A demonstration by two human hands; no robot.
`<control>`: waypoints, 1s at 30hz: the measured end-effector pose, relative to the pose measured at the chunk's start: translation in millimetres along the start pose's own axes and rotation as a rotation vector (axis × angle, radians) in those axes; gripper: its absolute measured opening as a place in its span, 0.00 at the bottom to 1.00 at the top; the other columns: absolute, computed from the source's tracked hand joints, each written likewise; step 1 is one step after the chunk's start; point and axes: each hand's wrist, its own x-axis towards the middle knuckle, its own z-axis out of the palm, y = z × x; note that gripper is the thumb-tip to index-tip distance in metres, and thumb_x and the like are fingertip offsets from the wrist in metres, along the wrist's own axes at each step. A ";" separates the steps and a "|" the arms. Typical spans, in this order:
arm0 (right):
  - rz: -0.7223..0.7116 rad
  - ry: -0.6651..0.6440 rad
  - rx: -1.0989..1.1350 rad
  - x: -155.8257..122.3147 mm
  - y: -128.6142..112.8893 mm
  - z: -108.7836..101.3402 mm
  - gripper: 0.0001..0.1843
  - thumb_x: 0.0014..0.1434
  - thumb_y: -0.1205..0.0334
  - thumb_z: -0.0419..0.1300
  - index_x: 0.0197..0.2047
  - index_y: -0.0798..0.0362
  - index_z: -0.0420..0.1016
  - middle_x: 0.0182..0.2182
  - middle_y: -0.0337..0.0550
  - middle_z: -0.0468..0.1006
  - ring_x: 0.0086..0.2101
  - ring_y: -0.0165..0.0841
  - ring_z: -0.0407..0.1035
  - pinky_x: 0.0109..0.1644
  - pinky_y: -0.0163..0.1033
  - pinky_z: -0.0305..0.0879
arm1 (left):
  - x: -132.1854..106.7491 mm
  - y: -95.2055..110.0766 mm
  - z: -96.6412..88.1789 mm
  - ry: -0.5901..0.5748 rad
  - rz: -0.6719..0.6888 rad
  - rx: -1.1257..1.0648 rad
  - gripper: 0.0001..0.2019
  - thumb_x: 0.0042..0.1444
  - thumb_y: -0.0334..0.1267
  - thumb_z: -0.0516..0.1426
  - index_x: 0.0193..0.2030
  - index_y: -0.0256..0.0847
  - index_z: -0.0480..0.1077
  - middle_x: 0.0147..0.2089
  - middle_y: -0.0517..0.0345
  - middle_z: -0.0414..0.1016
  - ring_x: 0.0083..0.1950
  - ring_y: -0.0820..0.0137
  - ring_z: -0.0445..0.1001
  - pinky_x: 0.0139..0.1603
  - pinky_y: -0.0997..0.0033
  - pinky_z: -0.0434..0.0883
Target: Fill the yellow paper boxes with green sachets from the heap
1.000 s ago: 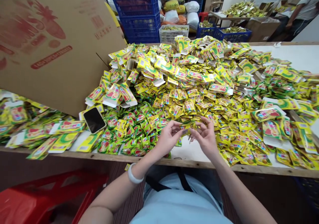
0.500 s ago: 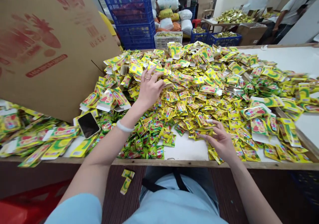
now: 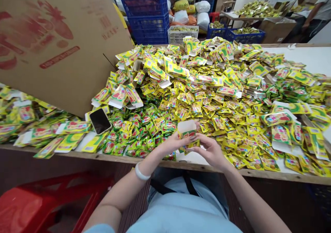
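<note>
My left hand is closed around a small printed carton, its white end flap raised, near the table's front edge. My right hand meets it from the right, thumb and fingers pinching a yellow sachet against the carton's lower side. The fingers partly cover both things, so how far the sachet is inside cannot be made out. Beyond the hands spreads a heap of yellow sachets. Green sachets lie to the left, and flattened or open cartons rest on top of the heap.
A large cardboard box leans at the left, with a phone near its lower corner. Blue crates are stacked behind the table. A red stool stands at lower left. Another person is at the far right.
My left hand has come down from the cartons on the heap, now with a carton in it. My right hand has moved left with a yellow sachet, and both hands have come together.
</note>
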 end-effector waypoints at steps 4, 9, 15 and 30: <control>-0.055 0.214 -0.142 -7.0 -28.3 -15.2 0.08 0.60 0.53 0.65 0.36 0.46 0.80 0.39 0.45 0.79 0.41 0.38 0.75 0.46 0.43 0.75 | -5.4 -19.3 10.8 0.015 -0.129 -0.422 0.22 0.54 0.57 0.62 0.44 0.39 0.74 0.47 0.49 0.78 0.51 0.58 0.76 0.56 0.55 0.73; -0.003 0.402 -0.078 0.5 -38.9 -34.6 0.08 0.60 0.57 0.65 0.43 0.48 0.76 0.35 0.42 0.74 0.32 0.34 0.72 0.32 0.38 0.72 | -11.4 -7.0 16.8 -0.084 -0.240 -0.382 0.28 0.38 0.59 0.70 0.34 0.38 0.68 0.29 0.61 0.69 0.29 0.73 0.68 0.33 0.70 0.71; -0.187 -0.075 -0.394 22.0 -59.0 -26.8 0.07 0.64 0.66 0.59 0.43 0.49 0.77 0.39 0.44 0.73 0.38 0.33 0.72 0.41 0.37 0.71 | -28.0 0.2 21.5 -0.209 -0.202 -0.255 0.21 0.47 0.47 0.68 0.40 0.39 0.64 0.28 0.65 0.63 0.28 0.76 0.62 0.29 0.74 0.63; -0.167 -0.202 -0.389 -41.7 -44.1 -36.6 0.10 0.67 0.70 0.54 0.43 0.48 0.75 0.38 0.44 0.79 0.37 0.31 0.77 0.37 0.31 0.72 | -40.4 -13.7 43.6 -0.441 -0.243 -0.218 0.37 0.52 0.36 0.63 0.65 0.42 0.51 0.46 0.55 0.70 0.38 0.70 0.72 0.40 0.69 0.72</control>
